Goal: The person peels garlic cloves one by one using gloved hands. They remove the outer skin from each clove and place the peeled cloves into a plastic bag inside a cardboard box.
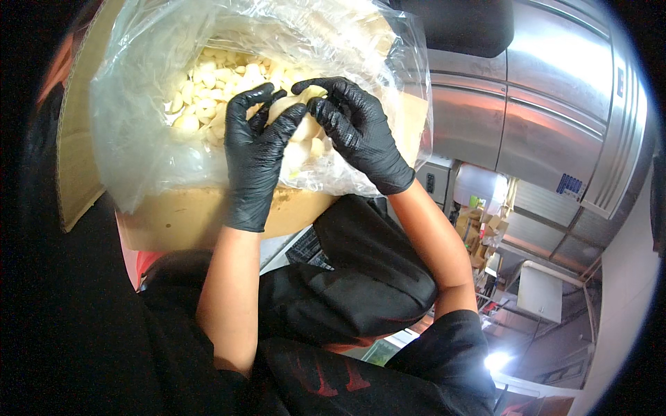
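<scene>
My left hand, in a black disposable glove, is curled around a pale, garlic-like piece over an open cardboard box. My right hand, gloved alike, pinches the yellowish tip of that piece between thumb and forefinger. Under and beyond both hands, a clear plastic bag lines the box. Many pale peeled cloves, apparently garlic, lie inside it. Larger whitish pieces rest just below my fingers; their exact shape is partly hidden.
A cardboard flap stands up at the left. Stainless steel cabinet doors rise at the right, with a dark rounded object at the top. My black-clad knee is close below the box. Farther off are stacked cartons.
</scene>
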`<action>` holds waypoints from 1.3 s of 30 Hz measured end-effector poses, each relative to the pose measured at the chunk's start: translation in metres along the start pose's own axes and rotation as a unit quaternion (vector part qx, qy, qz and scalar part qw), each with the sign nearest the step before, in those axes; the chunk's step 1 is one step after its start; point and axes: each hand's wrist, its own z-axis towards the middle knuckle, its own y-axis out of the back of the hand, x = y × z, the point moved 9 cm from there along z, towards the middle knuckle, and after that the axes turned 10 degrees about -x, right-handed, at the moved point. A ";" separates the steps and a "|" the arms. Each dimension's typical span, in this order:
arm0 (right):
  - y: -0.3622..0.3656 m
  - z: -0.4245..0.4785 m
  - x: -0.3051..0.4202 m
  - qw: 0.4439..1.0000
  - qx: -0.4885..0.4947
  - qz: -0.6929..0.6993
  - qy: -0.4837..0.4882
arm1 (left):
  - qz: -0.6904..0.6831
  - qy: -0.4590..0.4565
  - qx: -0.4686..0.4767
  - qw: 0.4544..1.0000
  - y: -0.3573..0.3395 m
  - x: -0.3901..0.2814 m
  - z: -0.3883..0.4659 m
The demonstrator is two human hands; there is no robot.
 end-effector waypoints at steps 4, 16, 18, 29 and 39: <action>0.012 -0.003 -0.005 0.998 -0.023 -0.054 -0.001 | 0.065 0.043 0.041 0.996 -0.001 0.019 -0.001; 0.034 0.001 -0.005 0.994 -0.109 -0.028 -0.017 | -0.006 0.152 0.127 0.980 -0.017 0.016 -0.010; 0.038 0.002 -0.016 0.990 -0.124 -0.020 -0.066 | -0.027 0.149 0.125 0.981 -0.016 0.013 -0.012; -0.001 -0.017 -0.034 0.962 -0.041 0.153 -0.224 | -0.241 0.285 -0.003 0.928 -0.006 0.023 -0.008; -0.038 -0.018 0.033 0.975 0.119 -0.162 0.098 | -0.281 0.268 0.067 0.919 0.001 0.034 -0.008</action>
